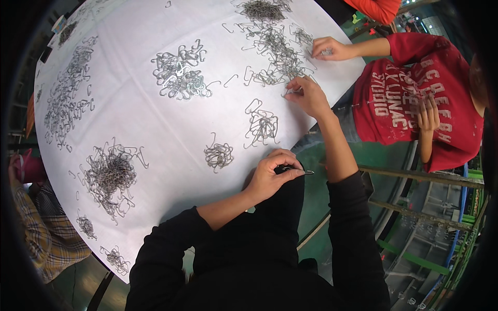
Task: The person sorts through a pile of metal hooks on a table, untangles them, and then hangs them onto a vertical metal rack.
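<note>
My left hand is closed near the table's front edge, above my dark-clothed lap. A metal wire hook sticks out from between its thumb and fingers. Farther up and to the right, my right hand pinches its thumb and fingertips together over the tabletop. A thin bit of wire shows at those fingertips, seemingly another hook. Just beyond lies a long spread of loose wire hooks. Between my hands and to their left are a small pile of hooks and a rounder pile.
The white-covered table carries more hook piles at centre and left. A person in a red shirt sits at the right, one hand by the hooks. Another in plaid is at the left. Metal rails stand right.
</note>
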`<state>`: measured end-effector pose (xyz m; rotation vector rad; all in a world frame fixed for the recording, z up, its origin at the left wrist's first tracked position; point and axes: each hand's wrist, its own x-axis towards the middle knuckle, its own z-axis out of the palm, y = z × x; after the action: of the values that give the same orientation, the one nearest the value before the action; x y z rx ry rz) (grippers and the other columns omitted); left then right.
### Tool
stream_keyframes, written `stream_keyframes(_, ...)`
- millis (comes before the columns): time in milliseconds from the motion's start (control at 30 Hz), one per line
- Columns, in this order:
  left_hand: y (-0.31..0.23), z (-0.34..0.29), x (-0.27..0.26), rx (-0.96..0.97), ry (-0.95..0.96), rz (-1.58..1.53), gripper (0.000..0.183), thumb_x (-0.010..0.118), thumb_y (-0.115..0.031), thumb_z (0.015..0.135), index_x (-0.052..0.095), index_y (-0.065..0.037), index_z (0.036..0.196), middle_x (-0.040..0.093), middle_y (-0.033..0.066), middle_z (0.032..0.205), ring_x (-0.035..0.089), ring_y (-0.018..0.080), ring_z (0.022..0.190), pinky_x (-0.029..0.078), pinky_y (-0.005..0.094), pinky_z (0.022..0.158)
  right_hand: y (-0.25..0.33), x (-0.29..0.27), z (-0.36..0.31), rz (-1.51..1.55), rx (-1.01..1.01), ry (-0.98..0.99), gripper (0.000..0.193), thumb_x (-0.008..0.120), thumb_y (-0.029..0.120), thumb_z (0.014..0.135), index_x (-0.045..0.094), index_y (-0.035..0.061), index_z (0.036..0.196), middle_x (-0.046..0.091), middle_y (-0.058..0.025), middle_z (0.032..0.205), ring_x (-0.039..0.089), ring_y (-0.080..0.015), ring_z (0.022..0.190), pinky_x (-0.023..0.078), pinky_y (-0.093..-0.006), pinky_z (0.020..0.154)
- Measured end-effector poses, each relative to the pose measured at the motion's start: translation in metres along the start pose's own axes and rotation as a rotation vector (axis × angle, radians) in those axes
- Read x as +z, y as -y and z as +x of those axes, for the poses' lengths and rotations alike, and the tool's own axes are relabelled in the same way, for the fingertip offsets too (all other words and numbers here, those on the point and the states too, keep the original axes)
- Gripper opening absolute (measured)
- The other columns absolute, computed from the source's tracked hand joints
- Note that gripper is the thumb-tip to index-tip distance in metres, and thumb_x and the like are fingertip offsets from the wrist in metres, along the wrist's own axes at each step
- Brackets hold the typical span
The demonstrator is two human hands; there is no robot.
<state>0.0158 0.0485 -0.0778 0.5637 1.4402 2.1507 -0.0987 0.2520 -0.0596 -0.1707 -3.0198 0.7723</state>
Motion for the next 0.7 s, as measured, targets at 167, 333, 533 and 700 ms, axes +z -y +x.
stream_keyframes(167,0.001,-0.001,-0.001,-0.007,0.008,0.004,0.010,0.071,-0.003,0.076,0.064,-0.003,0.084,0.058,0.0055,0.095,0.053,0.0179,0.101,0.039,0.0298,0.092,0.009,0.009,-0.002,0.063,-0.055,-0.170,0.015,0.068,0.006,0.074,0.064,0.0079,0.088,0.060,-0.0069,0.085,0.060,-0.0220,0.074,0.048,-0.0327,0.067)
stream_keyframes(333,0.003,0.000,-0.002,0.011,0.021,0.016,0.009,0.070,-0.004,0.077,0.064,-0.003,0.083,0.058,0.0058,0.095,0.053,0.0183,0.101,0.039,0.0301,0.091,0.041,0.015,-0.021,0.156,-0.245,0.084,0.013,0.064,-0.001,0.076,0.064,0.0044,0.089,0.059,-0.0074,0.085,0.061,-0.0211,0.076,0.048,-0.0309,0.068)
stream_keyframes(533,0.002,-0.001,-0.002,0.012,0.025,0.048,0.009,0.071,-0.005,0.077,0.064,-0.004,0.083,0.059,0.0057,0.094,0.053,0.0188,0.101,0.039,0.0306,0.091,0.055,0.020,-0.022,0.138,-0.253,0.053,0.028,0.057,-0.008,0.076,0.066,0.0095,0.096,0.057,-0.0082,0.094,0.061,-0.0235,0.082,0.049,-0.0323,0.071)
stream_keyframes(700,0.002,-0.002,0.000,0.014,0.033,0.049,0.010,0.071,-0.005,0.076,0.064,-0.004,0.083,0.059,0.0056,0.093,0.053,0.0190,0.101,0.040,0.0308,0.090,0.056,0.023,-0.016,-0.012,-0.470,0.081,0.037,0.054,-0.010,0.076,0.066,0.0129,0.103,0.057,-0.0069,0.095,0.059,-0.0253,0.087,0.048,-0.0332,0.071)
